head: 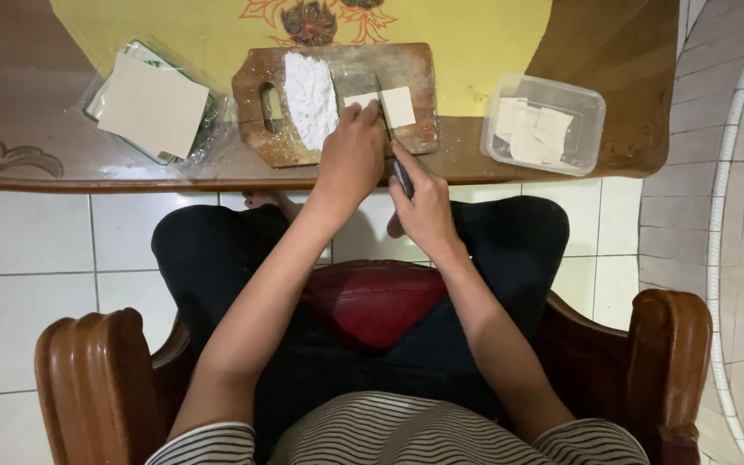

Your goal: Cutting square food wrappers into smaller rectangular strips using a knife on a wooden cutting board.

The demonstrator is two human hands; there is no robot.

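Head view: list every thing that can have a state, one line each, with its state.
left hand: pressed down on the pale sheet, steadying it.
right hand: closed around the knife handle.
knife: blade down across the sheet.
pale sheet: flat on the board, partly cut.
cutting board: flat on the table, with a heap of white flour.
plastic container: open, holding cut squares.
wrapper packet: opened, stack of sheets exposed.

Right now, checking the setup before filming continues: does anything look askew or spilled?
The wooden cutting board lies slightly tilted on the table edge, a heap of white flour piled directly on it. Nothing looks spilled or damaged.
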